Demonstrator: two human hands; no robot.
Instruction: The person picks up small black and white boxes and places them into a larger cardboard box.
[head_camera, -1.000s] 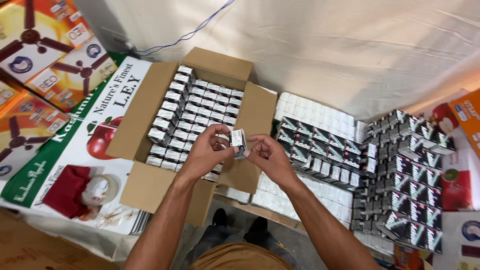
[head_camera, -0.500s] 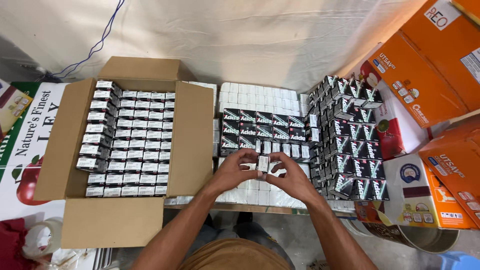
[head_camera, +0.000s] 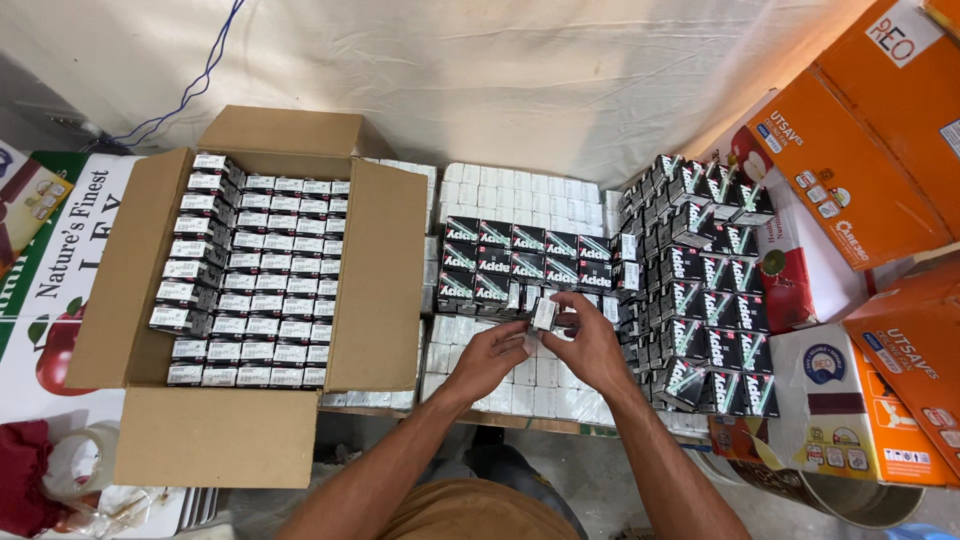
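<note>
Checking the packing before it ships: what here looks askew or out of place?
Nothing is spilled or damaged. Only the black boxes at right sit tilted in a loose heap, unlike the straight rows in the open carton.

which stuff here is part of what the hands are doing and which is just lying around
In use: small box in right hand; left hand; black box rows; white box layer; open carton.

Lying about: orange cartons; tape roll; red cloth; blue wire.

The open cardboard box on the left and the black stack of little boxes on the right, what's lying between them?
In the head view, between the cardboard box and the black stack lie rows of white and black small boxes, with both hands over them.
</note>
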